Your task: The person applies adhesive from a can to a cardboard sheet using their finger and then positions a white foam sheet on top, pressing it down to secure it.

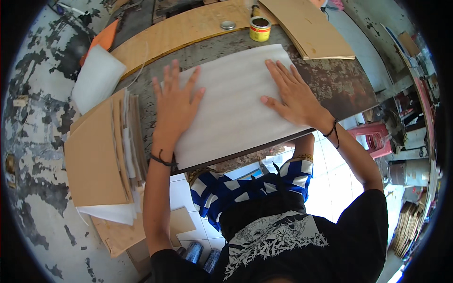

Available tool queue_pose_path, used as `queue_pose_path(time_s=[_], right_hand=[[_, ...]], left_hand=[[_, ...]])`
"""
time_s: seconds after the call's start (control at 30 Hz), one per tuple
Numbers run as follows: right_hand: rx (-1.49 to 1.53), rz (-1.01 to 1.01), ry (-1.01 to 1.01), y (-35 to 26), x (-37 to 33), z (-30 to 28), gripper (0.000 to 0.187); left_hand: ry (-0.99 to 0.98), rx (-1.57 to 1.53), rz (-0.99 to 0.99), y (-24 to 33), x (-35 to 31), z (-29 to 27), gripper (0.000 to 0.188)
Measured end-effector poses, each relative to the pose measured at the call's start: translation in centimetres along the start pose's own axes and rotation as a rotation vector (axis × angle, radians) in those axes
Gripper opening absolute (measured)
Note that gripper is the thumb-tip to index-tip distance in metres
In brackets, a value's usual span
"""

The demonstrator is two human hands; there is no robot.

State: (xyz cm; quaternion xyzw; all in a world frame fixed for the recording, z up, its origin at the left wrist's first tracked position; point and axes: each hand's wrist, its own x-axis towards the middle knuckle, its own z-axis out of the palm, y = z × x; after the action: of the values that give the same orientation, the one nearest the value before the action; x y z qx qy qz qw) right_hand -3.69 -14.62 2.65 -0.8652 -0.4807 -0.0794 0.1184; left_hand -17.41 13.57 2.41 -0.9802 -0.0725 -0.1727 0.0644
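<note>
A white foam sheet (236,104) lies across the near part of the dark, worn table (337,85), its near edge along the table's front edge. My left hand (177,104) is over the sheet's left side, fingers spread and pointing away from me. On the right side of the sheet my right hand (295,96) rests flat, its fingers stretched toward the far right corner and the thumb apart. Neither hand holds anything.
A yellow-and-red can (260,29) and a round metal lid (228,25) stand at the back by a long wooden board (188,32). Brown cardboard sheets (311,28) lie at the far right. Stacked cardboard (96,151) and folded white foam (98,78) flank the left.
</note>
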Motion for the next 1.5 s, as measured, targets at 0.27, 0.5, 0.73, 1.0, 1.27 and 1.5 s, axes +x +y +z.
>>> queue_pose_path(time_s=[0.27,0.5,0.73,1.0,1.27,1.5], right_hand=[[0.028,0.003,0.003,-0.2,0.0,0.5,0.086],[0.018,0.018,-0.004,0.0,-0.3,0.0,0.086],[0.015,0.003,-0.016,0.0,-0.1,0.4,0.085],[0.018,0.006,-0.029,0.2,-0.1,0.1,0.085],[0.004,0.009,-0.034,0.0,-0.1,0.0,0.087],[0.003,-0.026,-0.023,-0.5,0.0,0.1,0.085]], left_hand=[[-0.157,-0.433,0.251,6.2,-2.3,-1.2,0.049],[-0.043,-0.303,0.326,7.7,-2.9,-1.6,0.048],[-0.182,-0.388,0.269,6.4,-2.0,-2.5,0.053],[-0.157,-0.337,-0.081,1.2,-2.8,-1.2,0.059],[-0.143,-0.306,-0.092,1.5,-2.3,-1.5,0.058],[-0.094,-0.197,-0.133,1.4,-1.7,0.0,0.065]])
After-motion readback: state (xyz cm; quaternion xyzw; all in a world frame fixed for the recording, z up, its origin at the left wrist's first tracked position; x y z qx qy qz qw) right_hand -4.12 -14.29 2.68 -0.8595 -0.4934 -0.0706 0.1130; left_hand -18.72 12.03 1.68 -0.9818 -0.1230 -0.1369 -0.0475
